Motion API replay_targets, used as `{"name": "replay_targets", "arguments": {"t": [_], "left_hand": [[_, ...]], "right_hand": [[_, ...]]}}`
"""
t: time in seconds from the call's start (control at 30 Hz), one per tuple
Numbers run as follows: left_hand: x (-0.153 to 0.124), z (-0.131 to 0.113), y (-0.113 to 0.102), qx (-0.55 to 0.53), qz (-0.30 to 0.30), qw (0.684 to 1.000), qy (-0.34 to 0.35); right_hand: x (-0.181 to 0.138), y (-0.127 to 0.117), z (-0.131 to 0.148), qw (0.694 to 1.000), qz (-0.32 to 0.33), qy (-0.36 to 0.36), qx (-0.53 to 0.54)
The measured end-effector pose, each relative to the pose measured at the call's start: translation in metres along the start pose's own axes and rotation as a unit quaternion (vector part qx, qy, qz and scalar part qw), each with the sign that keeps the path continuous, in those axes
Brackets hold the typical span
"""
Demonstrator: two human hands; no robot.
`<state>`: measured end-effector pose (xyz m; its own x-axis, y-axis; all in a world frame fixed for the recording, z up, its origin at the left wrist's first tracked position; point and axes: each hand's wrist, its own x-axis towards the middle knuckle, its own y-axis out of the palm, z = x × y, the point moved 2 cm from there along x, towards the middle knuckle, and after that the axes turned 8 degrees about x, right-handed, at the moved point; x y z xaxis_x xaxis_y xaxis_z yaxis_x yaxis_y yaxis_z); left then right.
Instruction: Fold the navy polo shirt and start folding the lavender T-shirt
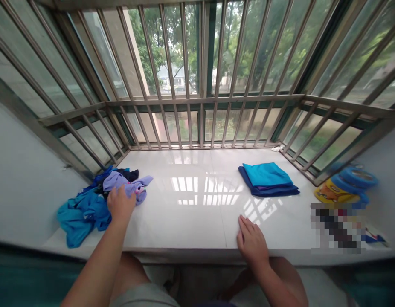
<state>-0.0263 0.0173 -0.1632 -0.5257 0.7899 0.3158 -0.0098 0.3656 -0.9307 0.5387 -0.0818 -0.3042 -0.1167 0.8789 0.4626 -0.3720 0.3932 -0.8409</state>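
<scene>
My left hand (121, 204) is closed on a lavender garment (116, 181) at the right side of a crumpled heap; its fingertips are partly hidden. A teal garment (78, 218) lies bunched at the front of that heap, with dark blue and black cloth (129, 174) behind. My right hand (252, 238) rests flat on the white ledge (191, 221) near its front edge, fingers stretched out and holding nothing. Beyond it sits a folded stack, a bright blue cloth (268, 174) on top of a navy one (276, 192), with a little purple showing between them.
At the right end stands a blue and yellow container (340, 189) with a handle. In front of it is a blurred-out patch (338, 228) whose content I cannot make out. Metal window bars (202, 123) enclose the ledge at the back and sides. A small white scrap (277, 148) lies in the back right corner.
</scene>
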Motion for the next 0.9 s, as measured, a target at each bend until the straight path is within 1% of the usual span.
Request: {"name": "replay_targets", "arguments": {"t": [0.03,0.07,0.1,0.13,0.2,0.23,0.3,0.4,0.47,0.5,0.57,0.6,0.67,0.7,0.73,0.77,0.8,0.83,0.9], "left_hand": [[0.001,0.002,0.004,0.006,0.048,0.999,-0.015],[-0.001,0.000,0.009,0.003,0.092,0.996,-0.013],[-0.008,-0.005,0.015,-0.007,0.125,0.992,0.005],[-0.018,-0.014,0.021,-0.020,0.143,0.989,0.033],[-0.049,-0.040,0.032,-0.047,0.159,0.981,0.099],[-0.070,-0.054,0.035,-0.061,0.167,0.974,0.137],[-0.120,-0.084,0.039,-0.092,0.189,0.953,0.218],[-0.205,-0.120,0.033,-0.140,0.216,0.907,0.333],[-0.256,-0.135,0.022,-0.174,0.224,0.874,0.394],[-0.276,-0.140,0.015,-0.195,0.212,0.856,0.429],[-0.304,-0.147,0.001,-0.230,0.196,0.821,0.485],[-0.312,-0.150,-0.006,-0.242,0.198,0.803,0.508],[-0.317,-0.152,-0.015,-0.254,0.227,0.772,0.536],[-0.315,-0.152,-0.018,-0.261,0.244,0.762,0.541],[-0.312,-0.150,-0.020,-0.270,0.255,0.758,0.536],[-0.307,-0.148,-0.021,-0.285,0.258,0.762,0.521],[-0.302,-0.143,-0.021,-0.303,0.254,0.774,0.494],[-0.296,-0.138,-0.020,-0.325,0.245,0.793,0.453],[-0.283,-0.125,-0.017,-0.368,0.217,0.836,0.344]], "right_hand": [[0.000,0.000,0.001,1.000,0.001,-0.002,-0.004],[0.000,-0.001,0.002,1.000,0.001,-0.005,-0.007],[-0.001,-0.001,0.002,1.000,0.001,-0.007,-0.008],[-0.001,-0.001,0.002,1.000,0.000,-0.009,-0.009],[-0.001,0.000,0.001,1.000,-0.001,-0.006,-0.006],[-0.001,0.000,0.000,1.000,0.001,-0.002,-0.003],[0.001,-0.002,0.000,1.000,0.013,0.015,0.008],[0.008,-0.011,0.009,0.998,0.033,0.045,0.039],[0.015,-0.022,0.027,0.994,0.043,0.033,0.097],[0.020,-0.027,0.040,0.990,0.049,0.016,0.132],[0.031,-0.035,0.070,0.980,0.061,-0.017,0.191],[0.037,-0.037,0.085,0.976,0.070,-0.023,0.206],[0.050,-0.037,0.110,0.972,0.104,-0.013,0.209],[0.056,-0.037,0.119,0.970,0.131,0.000,0.202],[0.062,-0.036,0.126,0.967,0.162,0.014,0.196],[0.067,-0.037,0.131,0.962,0.192,0.026,0.194],[0.072,-0.040,0.134,0.955,0.215,0.033,0.200],[0.076,-0.046,0.137,0.948,0.230,0.035,0.219],[0.081,-0.065,0.143,0.926,0.249,0.020,0.284]]}}
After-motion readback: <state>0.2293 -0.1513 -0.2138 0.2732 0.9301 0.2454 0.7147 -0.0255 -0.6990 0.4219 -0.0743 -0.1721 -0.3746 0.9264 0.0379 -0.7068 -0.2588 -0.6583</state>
